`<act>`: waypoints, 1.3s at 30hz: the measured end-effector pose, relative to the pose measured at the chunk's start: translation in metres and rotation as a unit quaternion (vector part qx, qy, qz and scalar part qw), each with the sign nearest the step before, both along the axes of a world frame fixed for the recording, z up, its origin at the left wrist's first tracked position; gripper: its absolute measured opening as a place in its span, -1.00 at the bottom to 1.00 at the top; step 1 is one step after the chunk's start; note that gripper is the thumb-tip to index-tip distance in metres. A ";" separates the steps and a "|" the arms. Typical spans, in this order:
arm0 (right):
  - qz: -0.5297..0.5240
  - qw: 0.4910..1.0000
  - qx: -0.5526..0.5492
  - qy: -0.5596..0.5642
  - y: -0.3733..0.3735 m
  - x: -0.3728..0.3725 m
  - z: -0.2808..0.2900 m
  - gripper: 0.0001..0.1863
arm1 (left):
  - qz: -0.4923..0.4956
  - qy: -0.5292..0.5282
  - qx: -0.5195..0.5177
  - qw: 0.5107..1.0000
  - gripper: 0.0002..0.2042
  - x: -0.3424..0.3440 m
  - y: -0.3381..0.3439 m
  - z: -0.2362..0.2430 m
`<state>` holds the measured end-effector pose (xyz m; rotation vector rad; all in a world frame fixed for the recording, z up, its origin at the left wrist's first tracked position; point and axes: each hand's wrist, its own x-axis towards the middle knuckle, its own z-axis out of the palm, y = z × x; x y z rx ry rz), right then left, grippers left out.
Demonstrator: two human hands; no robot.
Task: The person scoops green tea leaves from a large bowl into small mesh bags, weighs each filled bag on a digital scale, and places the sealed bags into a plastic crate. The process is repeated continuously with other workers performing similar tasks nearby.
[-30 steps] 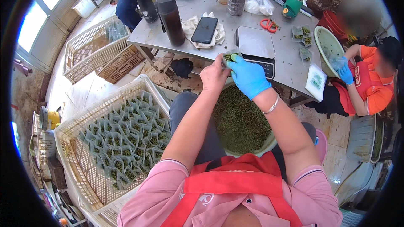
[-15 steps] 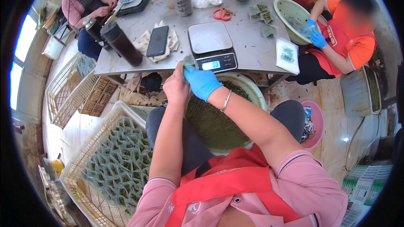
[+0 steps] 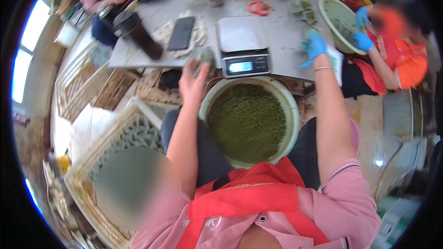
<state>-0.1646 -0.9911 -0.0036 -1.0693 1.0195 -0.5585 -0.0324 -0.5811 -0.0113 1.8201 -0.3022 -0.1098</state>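
My bare left hand (image 3: 193, 79) is at the table's front edge, left of the scale, with fingers and thumb around a small clear bag (image 3: 205, 57) with greenish contents. My right hand (image 3: 316, 47), in a blue glove, stretches out to the right of the scale. Its blurred fingers are at a small filled packet (image 3: 306, 37); their grip on it is unclear. Between my hands stands a digital scale (image 3: 242, 37) with a bare plate and a lit display. Between my knees, a round basin (image 3: 294, 115) holds small green bits.
Left of me, a crate (image 3: 83, 175) of filled packets is partly hidden by a blurred patch. A dark phone (image 3: 181, 33), dark bottle (image 3: 138, 34), red scissors (image 3: 259, 8) and several packets (image 3: 303, 10) lie about the table (image 3: 286, 60). Co-workers sit at both sides.
My hands have come apart. The gloved right hand has swung right to the packet beyond the scale; my left hand stays near the table edge with the bag. The view has shifted slightly.
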 end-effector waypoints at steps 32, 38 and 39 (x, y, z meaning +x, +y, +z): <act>0.455 0.870 -0.181 0.060 0.304 -0.103 -0.042 -0.68 | 0.457 0.042 0.258 0.850 -0.47 -0.086 0.647 0.000; 0.589 0.720 -0.335 0.149 0.329 -0.118 -0.101 -0.65 | 0.513 -0.035 0.389 0.764 -0.43 -0.079 0.675 0.024; 0.605 0.665 -0.398 0.184 0.331 -0.127 -0.101 -0.63 | 0.509 -0.033 0.408 0.757 -0.43 -0.066 0.630 0.044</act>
